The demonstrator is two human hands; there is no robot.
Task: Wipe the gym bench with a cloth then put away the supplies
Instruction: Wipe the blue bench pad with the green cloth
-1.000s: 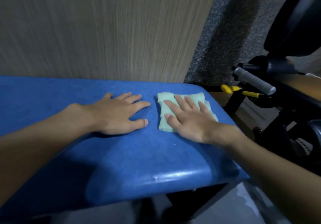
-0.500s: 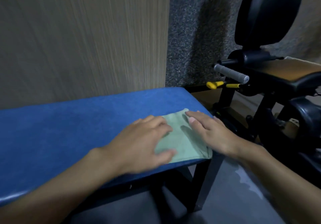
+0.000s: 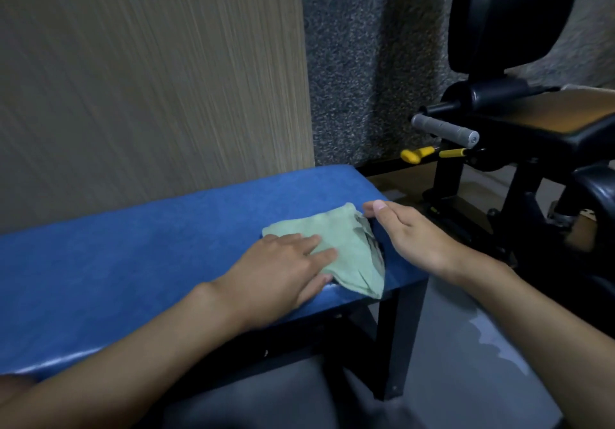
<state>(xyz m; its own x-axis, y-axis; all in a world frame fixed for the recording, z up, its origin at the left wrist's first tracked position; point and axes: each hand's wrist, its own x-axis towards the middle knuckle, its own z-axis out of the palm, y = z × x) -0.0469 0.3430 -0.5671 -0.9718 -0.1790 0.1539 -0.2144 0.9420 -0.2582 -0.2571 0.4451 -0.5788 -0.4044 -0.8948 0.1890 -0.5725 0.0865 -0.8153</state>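
Pressed cloth (image 3: 336, 245) flat on bench (image 3: 133, 245) with left hand (image 3: 283, 272), fingers straight, right hand (image 3: 419, 235) open beside its raised edge. Judged soft, limp, light; best pinched there

— What's the bench (image 3: 133, 245) like?
— Blue vinyl, with a sheen along its front edge (matt further back). My cloth (image 3: 349, 239) is soft green fabric.
— And the wall (image 3: 149, 79)?
— Matt, wood-grained.

No text, label, number or sign can be read — neither on the blue padded table (image 3: 133, 245), the pale green folded cloth (image 3: 349, 242), nor the black exercise machine (image 3: 506, 29).
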